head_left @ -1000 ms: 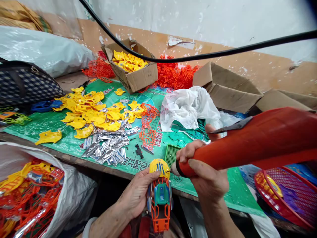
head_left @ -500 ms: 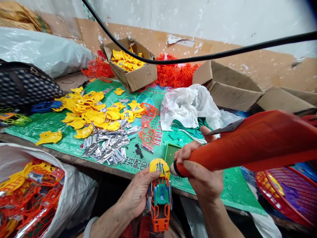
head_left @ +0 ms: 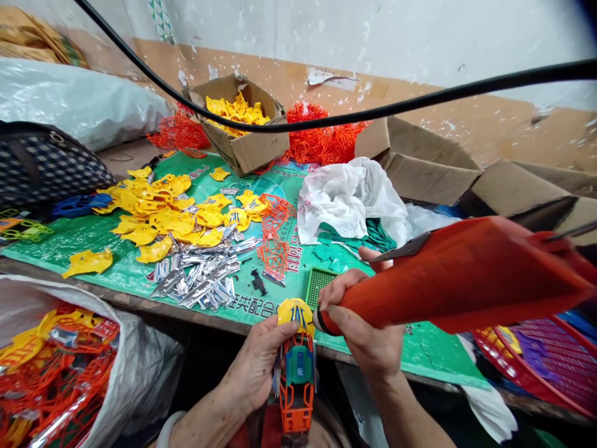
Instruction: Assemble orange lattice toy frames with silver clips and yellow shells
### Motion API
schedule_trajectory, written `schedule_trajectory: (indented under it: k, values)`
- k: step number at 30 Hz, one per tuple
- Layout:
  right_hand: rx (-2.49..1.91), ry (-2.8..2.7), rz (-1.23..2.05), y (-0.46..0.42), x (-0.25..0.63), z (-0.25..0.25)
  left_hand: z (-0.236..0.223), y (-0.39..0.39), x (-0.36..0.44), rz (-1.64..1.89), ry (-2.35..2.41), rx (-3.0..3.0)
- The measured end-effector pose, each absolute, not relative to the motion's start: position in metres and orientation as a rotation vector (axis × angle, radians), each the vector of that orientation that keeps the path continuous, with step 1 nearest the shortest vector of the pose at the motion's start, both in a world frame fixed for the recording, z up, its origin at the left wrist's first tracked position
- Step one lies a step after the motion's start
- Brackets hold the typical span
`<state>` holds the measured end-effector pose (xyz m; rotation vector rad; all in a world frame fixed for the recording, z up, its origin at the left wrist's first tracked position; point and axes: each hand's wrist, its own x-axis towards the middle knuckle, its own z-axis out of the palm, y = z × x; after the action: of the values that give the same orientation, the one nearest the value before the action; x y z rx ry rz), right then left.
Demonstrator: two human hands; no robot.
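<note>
My left hand [head_left: 259,354] is closed around a toy car body [head_left: 298,365] with a yellow nose, a green middle piece and an orange frame. Its thumb presses on the yellow part. My right hand [head_left: 373,336] grips the front of a red electric screwdriver [head_left: 457,277], which is held nearly level and slanting up to the right. The dark tip of the tool meets the right side of the yellow nose; whether a screw sits there is too small to tell. Both hands are just off the table's front edge.
Yellow shells [head_left: 163,208], silver strips [head_left: 200,274] and orange frames [head_left: 274,249] lie on the green table cover [head_left: 140,280]. Behind are cardboard boxes [head_left: 429,168] and a white bag [head_left: 349,196]. A filled sack [head_left: 135,348] stands left. A black cable [head_left: 326,121] crosses above; a red basket [head_left: 559,354] sits right.
The screwdriver has shifted slightly left and its rear end now shows more fully. The toy car stays in my left hand with the tool tip at its nose. The whole view has moved a little.
</note>
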<state>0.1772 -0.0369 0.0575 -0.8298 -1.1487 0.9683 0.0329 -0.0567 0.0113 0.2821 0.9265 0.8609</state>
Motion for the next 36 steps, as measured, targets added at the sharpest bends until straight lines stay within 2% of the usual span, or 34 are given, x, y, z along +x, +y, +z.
schedule_trajectory:
  k: [9,15,19,24,36]
  values:
    - [-0.803,-1.148,0.989,-0.038,0.177,0.057,0.01,-0.059,0.03,0.886,0.878,0.316]
    - [-0.698,-1.057,1.017,-0.033,0.182,0.074,0.014,-0.056,0.029,0.847,0.881,0.367]
    - [-0.759,-1.0,0.796,-0.014,0.203,0.083,0.018,-0.052,0.024,0.795,0.945,0.45]
    - [-0.929,-0.957,0.5,0.019,0.233,0.068,0.018,-0.052,0.023,0.732,0.998,0.458]
    - [-1.015,-0.937,0.519,0.043,0.232,0.04,0.016,-0.05,0.023,0.673,0.986,0.468]
